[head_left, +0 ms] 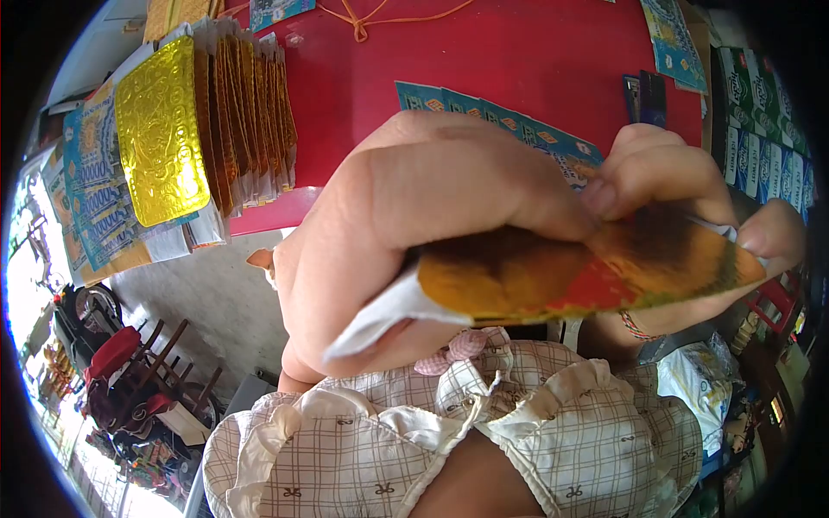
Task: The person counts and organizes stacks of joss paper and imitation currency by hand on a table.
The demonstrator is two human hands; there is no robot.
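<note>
A bent gold-foil paper sheet with white edges (596,281), toward three o'clock in view, is pinched by the curled left hand (423,190) and right hand (682,177), though the left one's exact grip is partly hidden. At twelve o'clock from it, overlapping blue printed paper notes (509,127) lie on the red table (518,52).

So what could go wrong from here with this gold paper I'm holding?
The gold paper is bent between your left hand and right hand, so it might crease or tear. Your hands are close over the blue notes, so a sleeveless brush of the fingers could shift them. The stack of gold sheets sits near the table edge and might slip.
</note>
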